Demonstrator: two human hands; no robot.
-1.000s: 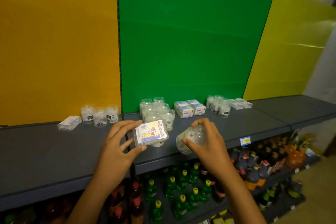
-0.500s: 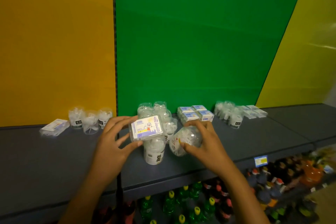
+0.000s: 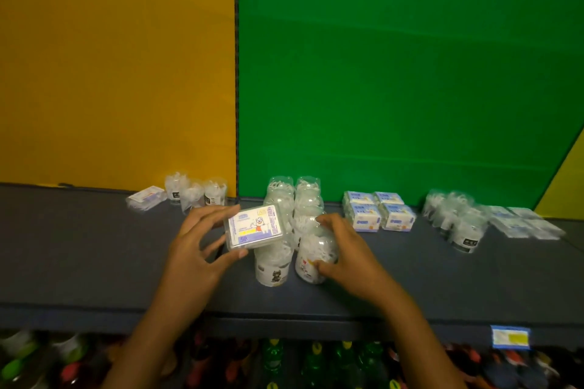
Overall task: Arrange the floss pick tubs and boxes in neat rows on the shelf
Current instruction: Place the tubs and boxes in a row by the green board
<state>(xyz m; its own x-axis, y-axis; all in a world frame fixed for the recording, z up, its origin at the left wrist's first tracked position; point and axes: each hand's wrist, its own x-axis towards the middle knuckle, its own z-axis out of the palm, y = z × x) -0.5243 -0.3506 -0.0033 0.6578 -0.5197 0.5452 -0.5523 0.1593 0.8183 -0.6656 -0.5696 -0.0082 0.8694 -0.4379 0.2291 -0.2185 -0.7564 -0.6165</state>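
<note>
My left hand (image 3: pixel 197 249) holds a flat clear floss pick box (image 3: pixel 255 227) with a cartoon label, raised above the grey shelf (image 3: pixel 94 262). My right hand (image 3: pixel 347 251) grips a clear round floss pick tub (image 3: pixel 314 257) that stands upright on the shelf, beside another tub (image 3: pixel 272 265). Behind them two rows of tubs (image 3: pixel 292 199) run toward the green back panel.
At the back left lie a flat box (image 3: pixel 146 197) and three tubs (image 3: pixel 196 193). Four blue-white boxes (image 3: pixel 378 210) sit right of centre, then more tubs (image 3: pixel 455 215) and flat boxes (image 3: pixel 524 223). Bottles (image 3: pixel 316 363) fill the lower shelf; a price tag (image 3: pixel 510 337) hangs on the edge.
My right hand brought the tilted tub forward and stood it upright on the shelf at the front of the rows. My left hand kept the flat box and moved slightly in.
</note>
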